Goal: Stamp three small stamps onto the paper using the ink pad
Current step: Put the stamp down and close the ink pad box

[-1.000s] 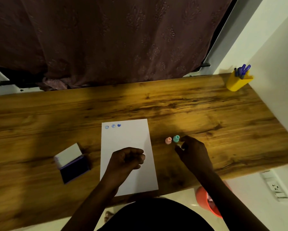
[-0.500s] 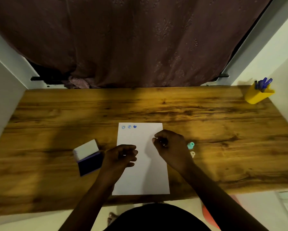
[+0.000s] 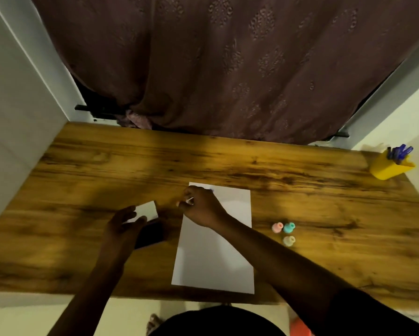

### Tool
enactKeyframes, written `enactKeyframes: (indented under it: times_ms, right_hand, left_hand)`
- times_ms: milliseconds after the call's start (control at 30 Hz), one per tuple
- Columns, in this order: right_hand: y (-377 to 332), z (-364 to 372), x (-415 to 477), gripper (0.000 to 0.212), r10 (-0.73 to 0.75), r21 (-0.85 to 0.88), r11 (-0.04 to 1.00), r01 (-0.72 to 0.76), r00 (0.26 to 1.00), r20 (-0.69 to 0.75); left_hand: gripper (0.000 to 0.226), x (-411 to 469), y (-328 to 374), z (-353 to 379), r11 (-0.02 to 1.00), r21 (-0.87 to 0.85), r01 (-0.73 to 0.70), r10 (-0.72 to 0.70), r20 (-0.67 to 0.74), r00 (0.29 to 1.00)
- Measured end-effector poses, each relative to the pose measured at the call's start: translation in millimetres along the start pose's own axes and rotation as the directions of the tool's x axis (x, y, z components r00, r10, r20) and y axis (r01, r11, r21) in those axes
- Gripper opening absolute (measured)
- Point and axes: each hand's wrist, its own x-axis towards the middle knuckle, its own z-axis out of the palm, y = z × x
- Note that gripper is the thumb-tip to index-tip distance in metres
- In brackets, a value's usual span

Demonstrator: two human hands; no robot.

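Logging my view: white paper [image 3: 215, 251] on grained wooden desk [image 3: 300, 190]; left hand [image 3: 124, 226] spread over ink pad [image 3: 150, 232]; right hand [image 3: 200, 206] pinched, contents blurred, cannot tell.

Yellow pen cup [image 3: 390, 168], maroon curtain [image 3: 228, 69]

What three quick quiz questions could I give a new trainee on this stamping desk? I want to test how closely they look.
1. How many small stamps stand on the desk right of the paper?
2. True or false: the yellow pen holder stands at the desk's far right corner.
3. Which hand is at the ink pad: A left hand, B right hand?

Key: 1. three; 2. true; 3. A
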Motion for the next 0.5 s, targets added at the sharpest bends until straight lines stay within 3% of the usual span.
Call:
enactKeyframes:
  times_ms: [100,200,333,500]
  right_hand:
    - [-5.2,13.0,18.9,0.051,0.024,-0.03,0.999,-0.023,0.999,0.031]
    - [-8.2,24.3,33.8,0.051,0.068,-0.042,0.997,-0.066,0.997,0.042]
    - [-9.2,34.6,43.0,0.048,0.103,-0.041,0.994,-0.101,0.992,0.069]
    - [-11.8,47.5,44.5,0.046,0.108,-0.076,0.992,-0.099,0.987,0.121]
  left_hand:
    - [0.036,12.4,-15.6,-15.9,0.997,-0.058,0.043,-0.048,-0.085,0.995]
    - [0.008,18.2,-19.8,-26.2,0.994,-0.102,0.051,-0.06,-0.081,0.995]
    - [0.027,21.2,-17.7,-29.8,0.985,-0.158,0.07,-0.081,-0.068,0.994]
    - [0.011,14.1,-11.9,-31.9,0.958,-0.263,0.113,-0.124,-0.026,0.992]
